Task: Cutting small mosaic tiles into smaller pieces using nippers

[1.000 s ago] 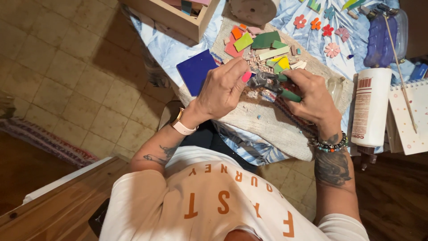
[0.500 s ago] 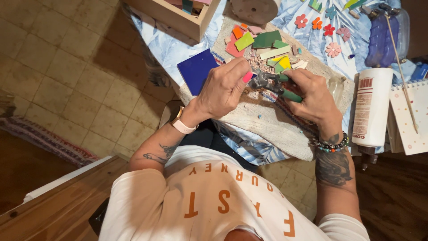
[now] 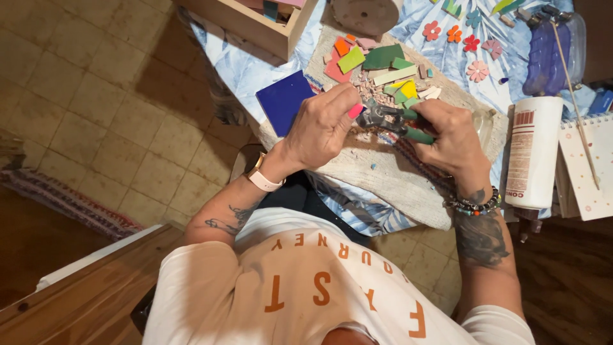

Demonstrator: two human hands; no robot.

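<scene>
The person leans over a small table, and both hands meet above a pale woven cloth (image 3: 389,179) spread across it; the left hand (image 3: 322,124) is curled, its thumb and fingertips pressed together on a small pink piece (image 3: 355,111) at about three o'clock of the hand; the right hand (image 3: 450,137) is wrapped around the green handles of a pair of tile nippers (image 3: 393,121), whose dark metal head points toward nine o'clock and sits just beside the pink piece; whether the head actually bites the piece I cannot tell from here.

At twelve o'clock of the hands lies a heap of coloured tile shards (image 3: 380,64), green, yellow, orange and pink, with pale crumbs scattered around them on the cloth; a square blue tile (image 3: 283,101) lies at ten o'clock of the left hand, near its knuckles; a wooden box (image 3: 249,22) stands further off at eleven o'clock; small flower-shaped pieces (image 3: 469,45) dot the leafy blue tablecloth at one o'clock; a white glue bottle (image 3: 533,150) lies at three o'clock of the right hand, close to the beaded bracelet (image 3: 474,206) on that wrist; a spiral notebook (image 3: 590,166) lies just beyond the bottle; the left wrist wears a pale watch (image 3: 263,177).
</scene>
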